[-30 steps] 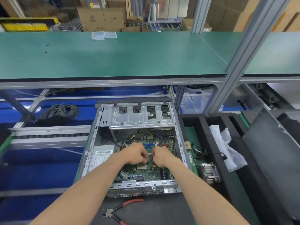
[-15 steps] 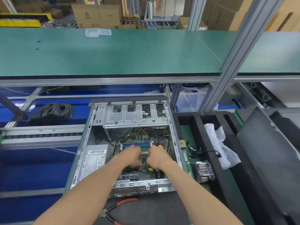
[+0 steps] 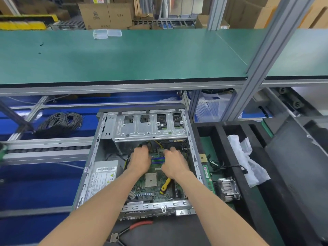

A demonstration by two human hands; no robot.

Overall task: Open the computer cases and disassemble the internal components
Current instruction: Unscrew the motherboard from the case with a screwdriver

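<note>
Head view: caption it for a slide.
Both hands, left and right, reach into the open computer case.

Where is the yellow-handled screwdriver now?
Head view: the screwdriver lies on the motherboard inside the open case, under the right wrist.

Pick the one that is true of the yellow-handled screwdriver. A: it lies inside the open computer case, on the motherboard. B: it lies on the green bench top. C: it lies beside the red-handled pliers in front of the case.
A: the screwdriver rests on the motherboard inside the computer case, just below the right hand.
</note>
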